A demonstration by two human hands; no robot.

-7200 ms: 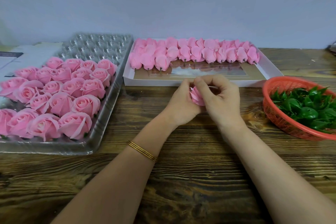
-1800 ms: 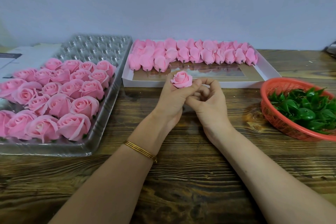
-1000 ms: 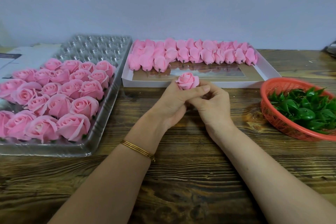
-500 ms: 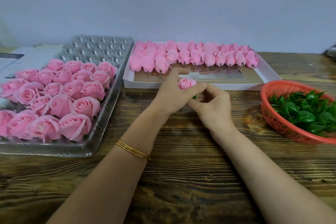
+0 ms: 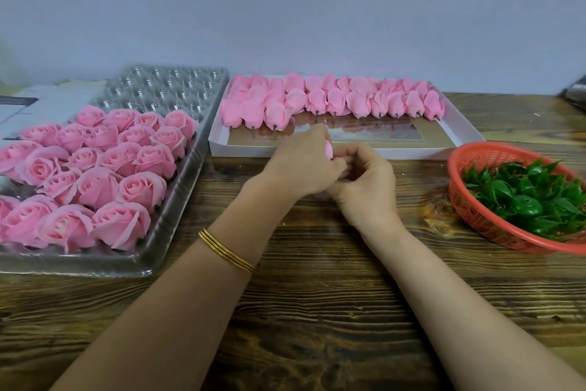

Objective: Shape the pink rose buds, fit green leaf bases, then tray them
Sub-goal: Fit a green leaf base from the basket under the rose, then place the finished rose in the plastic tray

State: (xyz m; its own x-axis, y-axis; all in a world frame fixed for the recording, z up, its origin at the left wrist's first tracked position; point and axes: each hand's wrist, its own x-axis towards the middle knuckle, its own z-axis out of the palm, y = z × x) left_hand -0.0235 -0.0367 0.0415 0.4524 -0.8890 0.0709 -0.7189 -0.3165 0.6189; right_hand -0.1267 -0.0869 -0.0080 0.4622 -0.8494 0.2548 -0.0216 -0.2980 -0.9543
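Both hands meet low over the dark wooden table (image 5: 317, 295). My left hand (image 5: 301, 165) curls its fingers round a soft pink rose bud (image 5: 328, 149), mostly hidden, near the white cardboard box (image 5: 412, 153). My right hand (image 5: 367, 184) is curled tight against the left, and I cannot tell what it pinches

No text, brand, number or sign can be read, a dark strip (image 5: 17, 101) is seen on the white sheet (image 5: 60, 95) at the far left of the counter (image 5: 317, 311), any lettering there too blurred to be made out
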